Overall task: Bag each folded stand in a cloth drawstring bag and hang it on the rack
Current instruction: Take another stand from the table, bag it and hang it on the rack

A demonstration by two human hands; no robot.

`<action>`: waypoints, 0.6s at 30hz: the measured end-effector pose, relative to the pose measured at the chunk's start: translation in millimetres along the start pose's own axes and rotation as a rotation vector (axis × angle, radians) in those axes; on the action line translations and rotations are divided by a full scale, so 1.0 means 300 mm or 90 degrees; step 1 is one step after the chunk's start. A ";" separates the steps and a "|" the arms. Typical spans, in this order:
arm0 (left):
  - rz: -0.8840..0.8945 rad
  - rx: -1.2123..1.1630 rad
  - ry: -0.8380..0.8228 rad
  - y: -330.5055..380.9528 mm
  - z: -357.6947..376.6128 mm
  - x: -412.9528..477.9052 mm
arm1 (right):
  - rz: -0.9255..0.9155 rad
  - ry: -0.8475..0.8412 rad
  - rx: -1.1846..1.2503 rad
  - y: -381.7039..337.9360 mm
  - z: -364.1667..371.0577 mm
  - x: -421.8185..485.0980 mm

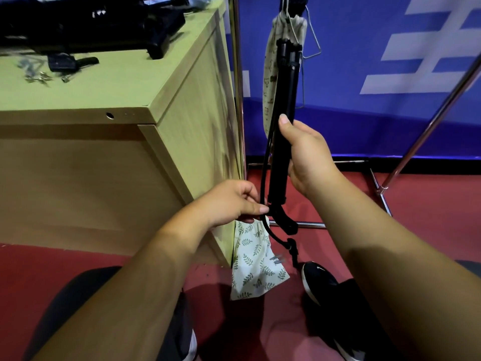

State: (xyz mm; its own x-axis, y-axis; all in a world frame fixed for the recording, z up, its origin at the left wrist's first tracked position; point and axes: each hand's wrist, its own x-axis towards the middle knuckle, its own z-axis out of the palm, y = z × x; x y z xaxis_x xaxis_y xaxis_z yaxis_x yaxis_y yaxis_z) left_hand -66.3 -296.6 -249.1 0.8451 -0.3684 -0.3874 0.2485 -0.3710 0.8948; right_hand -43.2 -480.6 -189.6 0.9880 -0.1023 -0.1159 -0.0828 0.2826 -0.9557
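Observation:
A black folded stand stands nearly upright in front of me, and my right hand grips its shaft at mid-height. A thin black cord runs down beside it. My left hand pinches that cord near the stand's lower end and also holds the top of a leaf-patterned cloth drawstring bag, which hangs limp below it. Behind the stand, a cream printed cloth bag hangs from a wire hanger on the rack.
A wooden cabinet stands at the left, with black stand parts and small metal bits on top. The chrome rack poles and base bars frame a blue wall panel. My black shoe rests on the red floor.

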 end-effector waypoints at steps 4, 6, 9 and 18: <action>0.001 0.001 -0.010 0.006 0.020 -0.004 | -0.001 -0.018 -0.008 -0.008 0.011 -0.017; 0.032 0.052 0.004 0.008 0.029 -0.003 | -0.005 -0.024 -0.013 -0.011 0.017 -0.027; 0.124 0.241 -0.008 0.016 0.025 -0.017 | -0.007 -0.023 -0.020 -0.011 0.019 -0.035; 0.160 0.246 -0.065 -0.004 0.067 -0.023 | 0.001 -0.036 0.007 -0.005 0.022 -0.032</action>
State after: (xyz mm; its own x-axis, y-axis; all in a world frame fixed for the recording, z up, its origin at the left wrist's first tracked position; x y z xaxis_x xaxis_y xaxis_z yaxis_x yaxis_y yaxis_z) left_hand -81.9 -310.8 -252.0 0.8005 -0.5624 -0.2072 -0.1687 -0.5431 0.8225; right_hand -51.7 -473.7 -185.2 0.9936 -0.0476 -0.1023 -0.0840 0.2926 -0.9525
